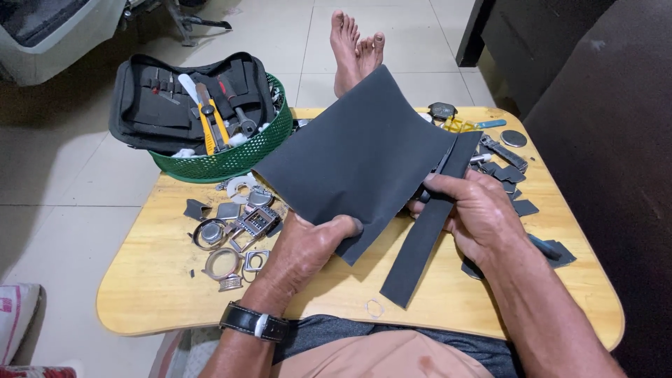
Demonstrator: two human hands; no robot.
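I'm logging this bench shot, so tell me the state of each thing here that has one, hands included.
Left hand: shut on dark sheet, gripping its lower edge.
Right hand: closed around scissors, mostly hidden.
Dark sheet: held up off the table, partly cut.
Cut strip: hanging down, its top by the right hand.
Tool pouch: unzipped, lying open.
Green basket: upright, holding tools.
Watch cases: taken apart, scattered on the wooden table.

Bare forearms and bare feet (355, 50); a black wristwatch (253, 322) (light loop on strap) on the left wrist; grey-and-peach shorts (392, 353).
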